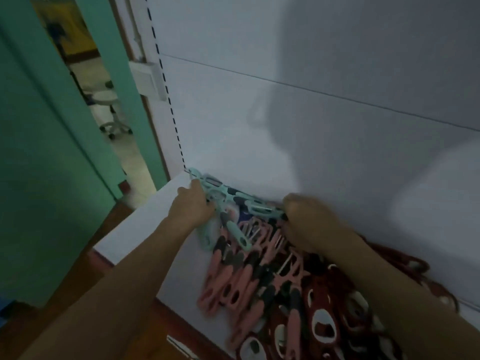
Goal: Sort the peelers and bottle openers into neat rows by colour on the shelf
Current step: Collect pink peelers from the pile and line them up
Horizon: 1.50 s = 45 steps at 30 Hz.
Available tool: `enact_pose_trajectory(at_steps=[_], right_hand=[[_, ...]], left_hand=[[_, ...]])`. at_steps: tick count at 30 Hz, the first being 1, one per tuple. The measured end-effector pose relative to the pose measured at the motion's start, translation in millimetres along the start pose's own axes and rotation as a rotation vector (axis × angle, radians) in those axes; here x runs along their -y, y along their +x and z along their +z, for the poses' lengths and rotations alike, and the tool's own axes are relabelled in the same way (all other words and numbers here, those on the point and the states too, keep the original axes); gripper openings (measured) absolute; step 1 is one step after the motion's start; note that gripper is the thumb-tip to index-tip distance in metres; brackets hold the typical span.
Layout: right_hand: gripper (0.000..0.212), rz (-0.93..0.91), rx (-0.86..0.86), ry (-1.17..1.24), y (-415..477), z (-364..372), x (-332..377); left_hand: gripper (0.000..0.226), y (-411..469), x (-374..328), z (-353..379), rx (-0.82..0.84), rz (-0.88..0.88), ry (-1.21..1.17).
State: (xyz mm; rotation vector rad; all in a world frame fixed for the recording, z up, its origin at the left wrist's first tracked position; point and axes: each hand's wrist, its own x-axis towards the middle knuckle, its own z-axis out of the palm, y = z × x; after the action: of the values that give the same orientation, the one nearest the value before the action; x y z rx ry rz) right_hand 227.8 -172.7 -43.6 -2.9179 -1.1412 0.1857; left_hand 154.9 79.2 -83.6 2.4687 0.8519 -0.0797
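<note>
- Mint peelers [228, 203] are bunched in the back left corner of the shelf [145, 229]. They trail along its back edge to the right, and one handle pokes out toward the front edge.
- Pink peelers [228, 284] lie right beside them in a loose fan. They're overlapping, handles aimed at the front edge, with a few dark-handled ones mixed in. It's all pretty blurry tbh.
- The dark red bottle openers [322, 323] are piled further right, touching the pink lot. They run from the back edge down to the front and off the bottom of the frame.
- The left hand [193, 206] is at the corner end of the mint bunch, fingers curled round a few of them.
- The right hand [309, 219] sits knuckles-up at the other end of the mint row, by the back edge, resting on the pile. Its fingers are tucked under the hand, so I can't tell if they're apart or clamped on anything.
- The left part of the shelf is bare white, and a plain white back panel [285, 113] rises behind it with shadows across it.
- A slotted upright [166, 81] runs down to the back left corner, with a small white box [148, 79] fixed just beside it.
- Further left there's a green door frame [39, 178]. A wheeled stool [109, 110] shows through the gap, and there's brown floor [78, 255] below.
</note>
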Motion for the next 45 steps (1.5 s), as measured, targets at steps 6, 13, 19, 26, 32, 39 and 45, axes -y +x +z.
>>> enact_pose_trajectory(at_steps=[6, 13, 19, 26, 32, 39, 45], right_hand=[[0.018, 0.076, -0.041, 0.101, 27.6, -29.5, 36.8], [0.006, 0.056, -0.016, -0.004, 70.9, 1.6, 85.9], [0.021, 0.126, 0.042, -0.073, 68.2, 4.2, 97.0], [0.017, 0.231, -0.139, -0.123, 53.2, 5.6, 101.3], [0.013, 0.238, -0.613, 0.134, 44.7, -11.5, 84.6], [0.024, 0.225, -0.551, 0.739, 34.3, -15.2, 97.3], [0.013, 0.249, -0.585, 1.004, 27.2, -6.4, 99.7]], left_hand=[[0.081, 8.9, 30.8, 3.3, -0.049, 0.174, -0.452], [0.079, 3.7, 43.6, -7.4, 0.053, 0.228, -0.838], [0.097, -2.9, 53.2, -7.6, 0.013, 0.221, -0.962], [0.018, 1.5, 61.0, -11.8, 0.176, -0.041, -1.352], [0.024, -5.8, 49.1, -28.8, 0.152, 0.193, -1.486], [0.043, -12.7, 33.8, -23.9, 0.003, 0.599, -0.988], [0.029, -23.2, 55.4, 1.8, 0.073, 0.532, -0.736]])
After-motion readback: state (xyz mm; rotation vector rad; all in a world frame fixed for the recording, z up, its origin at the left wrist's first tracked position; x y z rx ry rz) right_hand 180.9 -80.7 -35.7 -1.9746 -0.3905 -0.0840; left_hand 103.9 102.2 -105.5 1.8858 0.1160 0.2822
